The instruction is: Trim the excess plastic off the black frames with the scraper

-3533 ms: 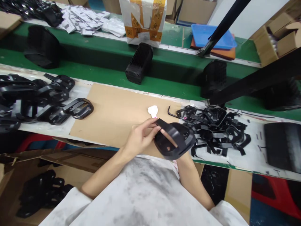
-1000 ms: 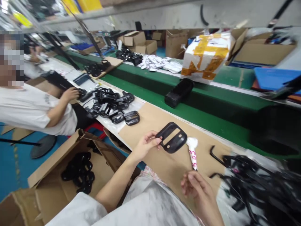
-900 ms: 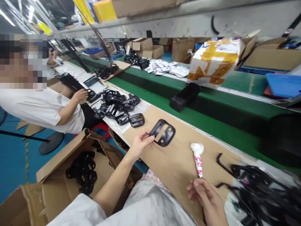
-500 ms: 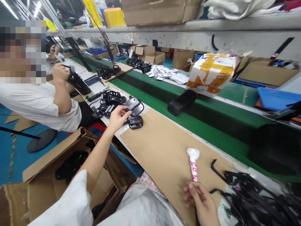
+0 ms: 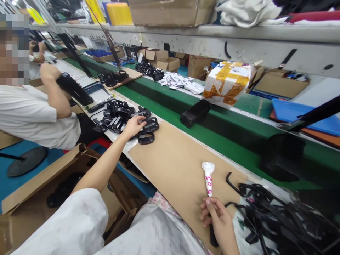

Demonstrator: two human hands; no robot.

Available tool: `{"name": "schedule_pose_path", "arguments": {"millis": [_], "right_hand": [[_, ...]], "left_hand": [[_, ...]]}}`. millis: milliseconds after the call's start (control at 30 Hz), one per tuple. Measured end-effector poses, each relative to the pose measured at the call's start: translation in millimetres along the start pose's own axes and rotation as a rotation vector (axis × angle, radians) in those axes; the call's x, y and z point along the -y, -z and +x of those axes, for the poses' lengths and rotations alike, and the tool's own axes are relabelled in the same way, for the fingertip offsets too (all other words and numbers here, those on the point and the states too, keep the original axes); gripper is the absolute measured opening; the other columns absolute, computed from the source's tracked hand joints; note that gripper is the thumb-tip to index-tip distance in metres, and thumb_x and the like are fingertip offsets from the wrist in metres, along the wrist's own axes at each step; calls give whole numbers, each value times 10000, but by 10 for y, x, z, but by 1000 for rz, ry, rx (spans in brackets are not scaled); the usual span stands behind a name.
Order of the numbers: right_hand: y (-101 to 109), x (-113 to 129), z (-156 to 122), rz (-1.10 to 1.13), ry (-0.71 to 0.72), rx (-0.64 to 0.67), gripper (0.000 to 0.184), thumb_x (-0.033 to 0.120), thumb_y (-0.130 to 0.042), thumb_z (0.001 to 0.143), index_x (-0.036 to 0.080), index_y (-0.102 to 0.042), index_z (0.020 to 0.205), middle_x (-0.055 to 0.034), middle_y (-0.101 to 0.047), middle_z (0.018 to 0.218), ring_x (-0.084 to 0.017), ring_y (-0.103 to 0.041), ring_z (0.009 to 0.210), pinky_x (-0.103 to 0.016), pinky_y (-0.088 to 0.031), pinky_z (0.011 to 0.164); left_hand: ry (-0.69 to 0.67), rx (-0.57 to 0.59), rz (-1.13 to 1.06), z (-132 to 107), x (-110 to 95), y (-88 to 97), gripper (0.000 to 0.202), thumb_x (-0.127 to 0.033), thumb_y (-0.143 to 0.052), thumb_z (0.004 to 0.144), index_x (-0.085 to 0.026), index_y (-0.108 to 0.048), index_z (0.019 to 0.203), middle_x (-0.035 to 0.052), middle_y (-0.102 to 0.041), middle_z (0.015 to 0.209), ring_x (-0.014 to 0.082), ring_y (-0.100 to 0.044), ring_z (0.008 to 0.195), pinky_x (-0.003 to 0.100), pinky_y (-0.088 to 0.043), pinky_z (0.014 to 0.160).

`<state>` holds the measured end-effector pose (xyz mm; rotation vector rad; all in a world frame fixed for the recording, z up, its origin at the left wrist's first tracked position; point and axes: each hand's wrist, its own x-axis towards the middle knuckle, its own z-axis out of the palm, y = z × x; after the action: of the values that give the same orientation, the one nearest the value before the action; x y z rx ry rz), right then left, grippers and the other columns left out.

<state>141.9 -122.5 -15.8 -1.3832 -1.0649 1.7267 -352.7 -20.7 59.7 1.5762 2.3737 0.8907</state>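
Note:
My left hand (image 5: 133,126) reaches out to the left, fingertips pinching the edge of a black plastic frame (image 5: 151,124). That frame lies on top of a heap of similar black frames (image 5: 119,115); another frame (image 5: 146,138) sits just in front. My right hand (image 5: 218,221) rests near my body on the brown cardboard sheet (image 5: 172,163). It grips a hand tool whose white-wrapped tip with pink lettering (image 5: 208,177) points away from me; its dark handle pokes out below the fist.
A tangle of black plastic offcuts (image 5: 278,219) lies right of my right hand. A green conveyor belt (image 5: 220,136) beyond carries a black housing (image 5: 194,112). A co-worker (image 5: 32,113) sits at left. An open carton (image 5: 53,187) stands on the floor.
My left hand carried the black frame from the cardboard's middle over to the heap at left and set it down there. My right hand stayed on the tool.

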Motion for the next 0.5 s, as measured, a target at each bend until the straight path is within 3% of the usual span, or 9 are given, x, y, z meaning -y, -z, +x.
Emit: {"name": "schedule_pose_path", "arguments": {"millis": [100, 200, 367, 433, 500], "right_hand": [[-43, 0, 9, -2, -3, -4, 650, 768, -872, 688, 172, -702, 884, -37, -699, 729, -167, -647, 485, -251, -512, 354], [-65, -30, 9, -1, -12, 2, 662, 792, -853, 691, 180, -690, 886, -25, -690, 743, -162, -650, 491, -246, -504, 357], [-34, 15, -5, -11, 47, 94, 489, 681, -766, 872, 203, -691, 942, -24, -724, 809, -153, -673, 561, -245, -523, 455], [31, 154, 25, -61, 105, 109, 395, 606, -716, 940, 212, -698, 962, -28, -742, 830, -159, -687, 605, -264, -541, 524], [140, 362, 90, -187, 214, 40, 292, 509, -690, 970, 218, -715, 991, -31, -752, 848, -185, -713, 690, -299, -572, 622]], "left_hand": [[-32, -87, -71, -172, -78, 36, 432, -359, -673, 882, -129, -762, 1237, 148, -646, 1294, 226, -695, 989, 353, -550, 945], [-31, -110, -214, -361, -213, -48, 355, -426, -681, 871, -194, -783, 1120, 104, -690, 1214, 245, -698, 1041, 357, -573, 936], [48, 160, -599, -766, -593, -513, 406, -571, -778, 822, -202, -782, 992, 79, -769, 971, 227, -697, 871, 357, -580, 860], [74, 249, -713, -1012, -790, -792, 414, -582, -803, 809, -198, -782, 962, 77, -770, 941, 211, -683, 812, 344, -577, 805], [90, 357, -801, -1294, -979, -1085, 414, -587, -784, 830, -194, -780, 959, 69, -761, 894, 196, -669, 771, 334, -570, 776]]}}
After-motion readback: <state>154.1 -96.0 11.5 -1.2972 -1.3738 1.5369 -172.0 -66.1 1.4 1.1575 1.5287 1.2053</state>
